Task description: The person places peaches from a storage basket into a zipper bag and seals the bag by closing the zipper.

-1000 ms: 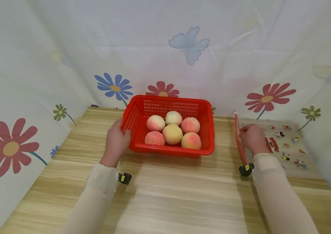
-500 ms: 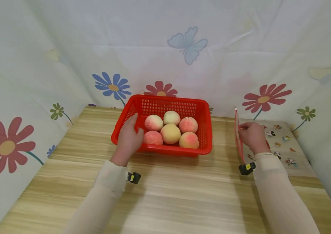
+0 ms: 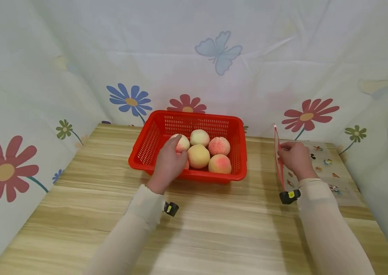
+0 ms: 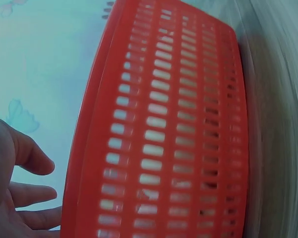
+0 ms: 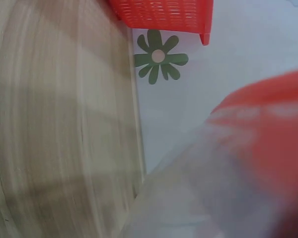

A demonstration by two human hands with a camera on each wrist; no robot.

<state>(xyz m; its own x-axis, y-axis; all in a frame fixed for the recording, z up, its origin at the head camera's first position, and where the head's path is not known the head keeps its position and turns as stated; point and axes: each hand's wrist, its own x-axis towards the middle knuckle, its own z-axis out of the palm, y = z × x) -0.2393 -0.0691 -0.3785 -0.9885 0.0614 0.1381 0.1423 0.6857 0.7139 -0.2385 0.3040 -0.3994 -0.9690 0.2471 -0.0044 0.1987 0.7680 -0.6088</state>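
Observation:
My left hand (image 3: 169, 163) hovers over the near-left part of a red plastic basket (image 3: 237, 171), fingers spread and holding nothing. In the left wrist view its fingers (image 4: 35, 193) show beyond the basket's slotted wall (image 4: 164, 124). Several peaches lie inside, among them a yellow one (image 3: 198, 156), a pale one (image 3: 199, 138) and an orange-pink one (image 3: 219, 164). Two at the left are partly hidden by the hand. My right hand (image 3: 295, 158) pinches the raised red top edge of a clear zip bag (image 3: 338, 187) printed with small cartoon figures. That edge (image 5: 273, 114) is blurred in the right wrist view.
The wooden table (image 3: 200, 229) carries the basket near its back edge and the bag at the right. A flower-printed white curtain (image 3: 159, 49) stands close behind and on both sides. Small black cameras (image 3: 171, 209) sit on both wrists.
My left hand has left the basket's left rim and moved right, over the peaches. The right hand keeps its pinch on the zip bag's edge, which stays raised.

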